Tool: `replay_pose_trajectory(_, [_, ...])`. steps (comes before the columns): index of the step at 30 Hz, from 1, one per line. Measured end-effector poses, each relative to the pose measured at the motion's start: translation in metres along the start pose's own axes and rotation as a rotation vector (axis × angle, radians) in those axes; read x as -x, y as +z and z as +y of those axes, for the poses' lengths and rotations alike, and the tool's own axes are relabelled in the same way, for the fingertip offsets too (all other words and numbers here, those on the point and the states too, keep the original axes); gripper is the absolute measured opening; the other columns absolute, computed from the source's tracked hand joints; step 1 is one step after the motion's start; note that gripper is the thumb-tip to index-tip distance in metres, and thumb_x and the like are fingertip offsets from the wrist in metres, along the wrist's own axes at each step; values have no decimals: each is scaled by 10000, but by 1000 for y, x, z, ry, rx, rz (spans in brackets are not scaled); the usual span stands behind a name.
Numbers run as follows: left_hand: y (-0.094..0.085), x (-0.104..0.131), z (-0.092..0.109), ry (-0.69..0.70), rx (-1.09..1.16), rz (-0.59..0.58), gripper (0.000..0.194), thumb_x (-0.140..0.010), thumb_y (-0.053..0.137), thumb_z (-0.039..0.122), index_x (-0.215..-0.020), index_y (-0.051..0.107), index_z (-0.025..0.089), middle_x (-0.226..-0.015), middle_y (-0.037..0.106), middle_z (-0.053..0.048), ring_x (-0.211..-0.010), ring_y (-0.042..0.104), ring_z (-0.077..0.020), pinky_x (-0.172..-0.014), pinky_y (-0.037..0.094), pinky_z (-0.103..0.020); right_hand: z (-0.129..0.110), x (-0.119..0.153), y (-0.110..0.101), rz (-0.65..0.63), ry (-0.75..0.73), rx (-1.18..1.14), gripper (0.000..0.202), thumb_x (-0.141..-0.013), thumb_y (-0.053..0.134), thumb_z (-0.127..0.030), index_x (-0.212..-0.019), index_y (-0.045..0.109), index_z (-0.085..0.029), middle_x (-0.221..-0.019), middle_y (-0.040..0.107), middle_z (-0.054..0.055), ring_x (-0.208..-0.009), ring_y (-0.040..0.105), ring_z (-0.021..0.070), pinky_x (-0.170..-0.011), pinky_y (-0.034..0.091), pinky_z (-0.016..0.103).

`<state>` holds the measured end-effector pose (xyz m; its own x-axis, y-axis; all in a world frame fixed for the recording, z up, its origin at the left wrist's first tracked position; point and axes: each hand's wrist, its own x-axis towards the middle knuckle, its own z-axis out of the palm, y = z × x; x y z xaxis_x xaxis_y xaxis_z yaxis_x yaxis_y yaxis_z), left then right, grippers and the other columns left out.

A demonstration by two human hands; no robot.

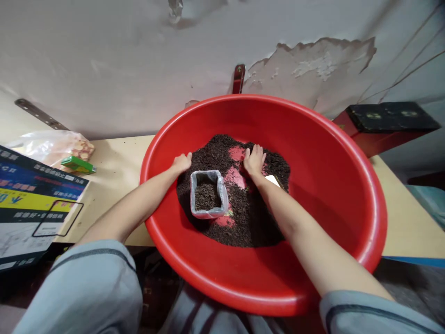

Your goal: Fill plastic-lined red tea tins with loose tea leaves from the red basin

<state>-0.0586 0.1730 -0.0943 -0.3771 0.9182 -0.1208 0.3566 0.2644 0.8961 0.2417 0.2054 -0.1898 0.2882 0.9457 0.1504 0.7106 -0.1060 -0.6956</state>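
Inside a large red plastic basin (333, 199) lies a spread of dark, crumbly loose material (250, 218) that looks like tea leaves. My left hand (182, 162) is at the left edge of the pile, fingers curled in; what they hold, if anything, is hidden. On the pile's far right side my right hand (255, 160) rests with fingers spread, touching the leaves. Between my arms stands an upright square box lined with clear plastic (224, 197), partly filled with the same leaves. A white flat-topped object (273, 180) is partly covered by my right forearm.
The basin stands on a pale wooden board (114, 157) against a peeling wall. To the left are a printed carton (31, 204), a green cutter-like item (78, 164) and a plastic bag (59, 146). Dark-topped red boxes (385, 120) sit behind the basin's right rim.
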Motion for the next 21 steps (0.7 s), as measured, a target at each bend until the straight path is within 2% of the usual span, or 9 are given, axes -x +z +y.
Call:
replay_pose_trajectory(2, [12,15,-11,-80,-142,-23,316,-940,675,335,-1132,742,93,-1478,621,-293,-1569,385,-420,-1301,223,-562,-4,3,9,16,-27,-121,664,-1055,277,-369,-1527,499,41,-1631,460,283,-1580,361,331,-1318,178,556])
replay_pose_trajectory(4, [21,26,-18,-73,-159,-32,460,-972,626,284,-1382,655,78,-1602,516,-261,-1580,385,-360,-1318,217,-485,-10,5,17,-4,-75,-195,666,-1039,277,-354,-1486,544,62,-1587,520,280,-1538,437,313,-1315,236,495])
replay_pose_trajectory(7, [34,29,-21,-36,-128,-27,521,-1025,552,256,-1525,566,113,-1630,517,-172,-1557,439,-254,-1311,240,-343,-23,7,31,-37,-121,-297,672,-1035,275,-381,-1434,607,46,-1545,572,269,-1483,517,290,-1296,305,459])
replay_pose_trajectory(10, [48,18,-20,-18,-79,31,494,-1058,491,256,-1527,578,123,-1619,540,-132,-1544,457,-214,-1302,247,-295,-41,12,49,-58,-134,-435,674,-1037,299,-452,-1391,664,-9,-1517,610,241,-1444,562,272,-1282,340,453])
replay_pose_trajectory(14, [70,-7,-21,-34,37,94,419,-1068,483,316,-1426,679,220,-1557,615,-54,-1517,494,-204,-1297,278,-335,-65,16,71,-50,-71,-632,686,-1030,345,-543,-1360,699,-56,-1484,647,215,-1425,582,263,-1277,349,458])
replay_pose_trajectory(17, [84,-24,-25,-73,178,105,421,-1079,443,387,-1374,707,244,-1480,683,-50,-1435,583,-197,-1251,360,-357,-78,16,84,-32,17,-775,656,-1021,388,-571,-1335,719,-99,-1466,669,183,-1411,594,239,-1273,350,444])
replay_pose_trajectory(21, [97,-38,-29,-129,390,66,478,-1092,355,405,-1332,724,216,-1512,656,-76,-1390,619,-170,-1207,406,-320,-94,16,98,-29,171,-970,596,-1016,420,-560,-1284,747,-140,-1434,702,132,-1378,620,203,-1244,387,418])
